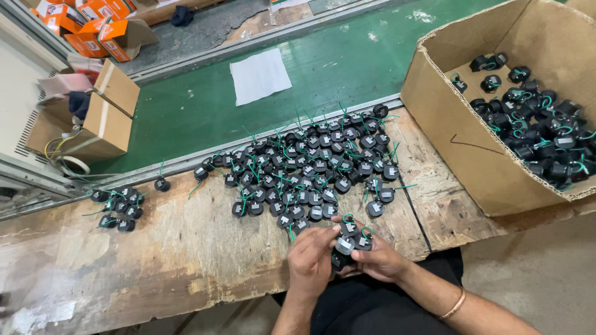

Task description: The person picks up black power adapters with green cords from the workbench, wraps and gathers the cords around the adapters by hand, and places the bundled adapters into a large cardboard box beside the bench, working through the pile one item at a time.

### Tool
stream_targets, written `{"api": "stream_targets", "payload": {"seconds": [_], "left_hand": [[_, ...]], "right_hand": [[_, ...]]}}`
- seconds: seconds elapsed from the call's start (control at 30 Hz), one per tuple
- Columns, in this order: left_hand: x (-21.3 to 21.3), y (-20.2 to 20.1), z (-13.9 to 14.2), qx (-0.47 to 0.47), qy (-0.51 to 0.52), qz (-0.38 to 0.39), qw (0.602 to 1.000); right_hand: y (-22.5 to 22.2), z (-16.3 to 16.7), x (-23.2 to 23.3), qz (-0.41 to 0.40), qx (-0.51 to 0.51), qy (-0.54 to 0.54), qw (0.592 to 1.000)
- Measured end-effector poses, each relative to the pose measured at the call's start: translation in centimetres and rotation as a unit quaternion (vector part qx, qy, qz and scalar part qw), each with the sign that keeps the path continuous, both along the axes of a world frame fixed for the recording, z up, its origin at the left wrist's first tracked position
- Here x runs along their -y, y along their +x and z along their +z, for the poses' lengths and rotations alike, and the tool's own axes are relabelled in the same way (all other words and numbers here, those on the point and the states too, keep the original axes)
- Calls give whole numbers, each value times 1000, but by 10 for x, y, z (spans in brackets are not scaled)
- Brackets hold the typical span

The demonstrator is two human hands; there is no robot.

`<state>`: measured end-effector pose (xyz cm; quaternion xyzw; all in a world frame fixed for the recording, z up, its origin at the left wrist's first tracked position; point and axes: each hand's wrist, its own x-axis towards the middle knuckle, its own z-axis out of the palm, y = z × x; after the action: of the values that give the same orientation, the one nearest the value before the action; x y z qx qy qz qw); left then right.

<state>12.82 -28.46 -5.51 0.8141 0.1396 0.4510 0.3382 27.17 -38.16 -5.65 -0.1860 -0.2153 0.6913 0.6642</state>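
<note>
Both hands met at the bench edge, left hand (310, 257) and right hand (379, 257) clutching a few coils (347, 239), the pile (310, 167) lying just ahead.

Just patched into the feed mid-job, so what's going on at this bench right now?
A person at a worn wooden bench holds a few small black round parts with green wires in both hands, left hand and right hand together at the near edge. A big spread of the same parts lies just beyond the hands, with a small cluster off to the left. An open cardboard box on the right holds many more.
</note>
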Motion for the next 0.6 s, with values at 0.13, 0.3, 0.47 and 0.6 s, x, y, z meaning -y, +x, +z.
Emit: {"api": "stream_targets", "payload": {"seconds": [0.13,0.3,0.47,0.6], "left_hand": [[-4,-12,1,-43,72,-33,996],[3,-7,-2,-11,3,7,1000],[13,2,-7,31,-137,18,990],[15,-7,-17,32,7,52,998]], "right_hand": [[1,2,2,-25,3,-11,1000],[-1,-4,4,-52,133,-9,990],[3,-7,2,-99,346,43,932],[3,-9,3,-78,304,45,948]]}}
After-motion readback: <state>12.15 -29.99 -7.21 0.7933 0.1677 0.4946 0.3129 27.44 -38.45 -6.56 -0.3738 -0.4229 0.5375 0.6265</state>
